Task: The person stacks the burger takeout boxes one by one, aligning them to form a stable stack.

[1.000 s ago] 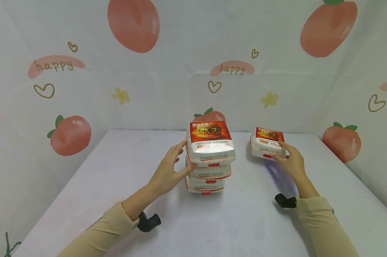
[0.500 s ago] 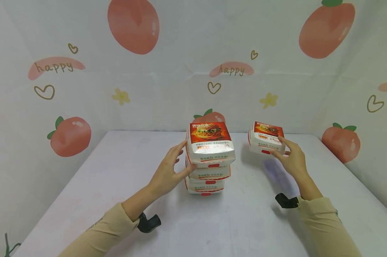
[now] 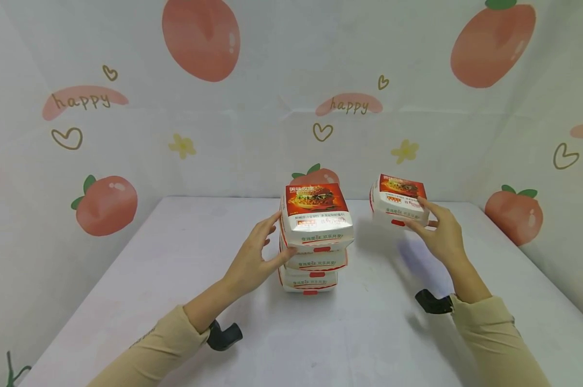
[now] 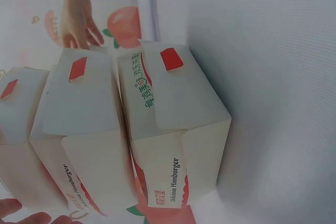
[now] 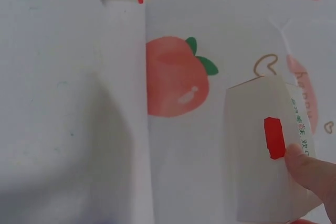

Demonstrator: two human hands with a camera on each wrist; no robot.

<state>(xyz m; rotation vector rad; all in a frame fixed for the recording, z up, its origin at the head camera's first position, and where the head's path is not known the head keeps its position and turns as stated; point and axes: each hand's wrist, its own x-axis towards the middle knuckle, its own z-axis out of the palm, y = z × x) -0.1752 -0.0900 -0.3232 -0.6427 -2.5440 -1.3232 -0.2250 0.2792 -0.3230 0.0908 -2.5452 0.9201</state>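
Note:
Three white hamburger boxes stand stacked mid-table; the top box [image 3: 315,215] shows a red burger print, above the middle box [image 3: 317,260] and the bottom box [image 3: 308,280]. My left hand [image 3: 253,260] grips the top box's left side, thumb at its lower front corner and fingers along the side. The left wrist view shows the stack sideways, with fingertips [image 4: 31,217] at the top box. To the right, my right hand [image 3: 440,234] holds another hamburger box [image 3: 399,199] off the table. In the right wrist view its thumb presses that box [image 5: 257,156] beside the red tab.
The white table [image 3: 175,258] reaches back to a white cloth backdrop [image 3: 253,134] printed with fruit and hearts. Black curved pieces [image 3: 225,336] are at both wrists. A thin green stem-like thing [image 3: 12,371] shows at the lower left edge.
My right hand has lifted its hamburger box off the table, up and slightly left. The left hand and the stack have stayed in place.

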